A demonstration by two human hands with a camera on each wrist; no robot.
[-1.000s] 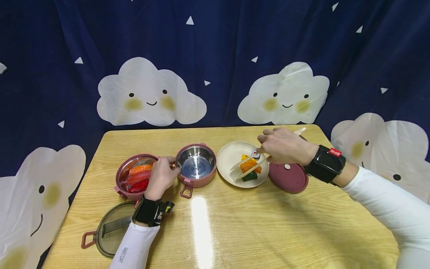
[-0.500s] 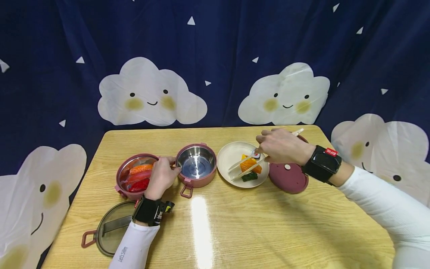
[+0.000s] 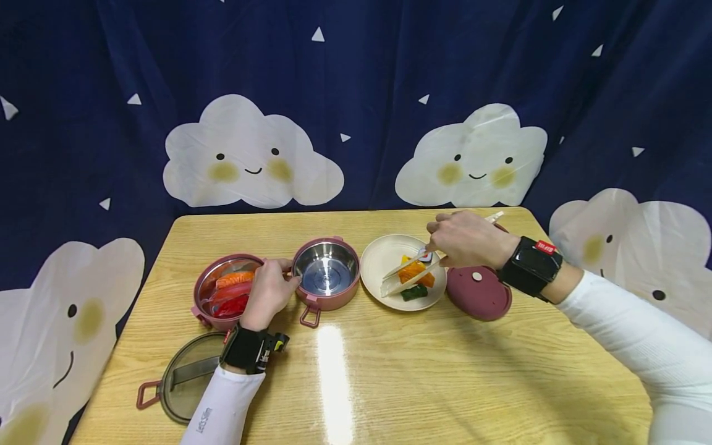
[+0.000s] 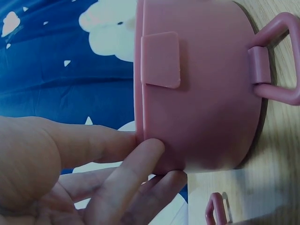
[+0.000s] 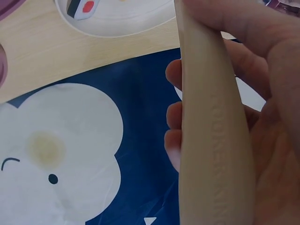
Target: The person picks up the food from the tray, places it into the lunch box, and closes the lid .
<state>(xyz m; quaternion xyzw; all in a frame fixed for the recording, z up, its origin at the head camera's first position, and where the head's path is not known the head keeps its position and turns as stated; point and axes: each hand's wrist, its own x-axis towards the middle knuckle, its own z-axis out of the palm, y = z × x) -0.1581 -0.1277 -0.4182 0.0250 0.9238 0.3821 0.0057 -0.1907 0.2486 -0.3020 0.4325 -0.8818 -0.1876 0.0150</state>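
My left hand grips the near-left rim of a pink lunch pot with a steel inside. In the left wrist view its thumb is at the rim and other fingers lie against the outer wall. My right hand holds cream tongs, their pale tips low over a cream plate. The arms of the tongs pass over an orange sushi piece. A dark green piece lies in front of it, and a sushi roll with a red centre behind. The right palm hides part of the plate's edge.
Left of the pot stands a second pink pot with orange and red sushi pieces. A see-through lid with a pink handle lies in front, partly under the left forearm. A maroon lid lies right of the plate. A cloud-patterned curtain hangs behind.
The tong arms come closer together over the plate, then part slightly again. The right hand shifts only a little. My left hand stays at the pot's rim.
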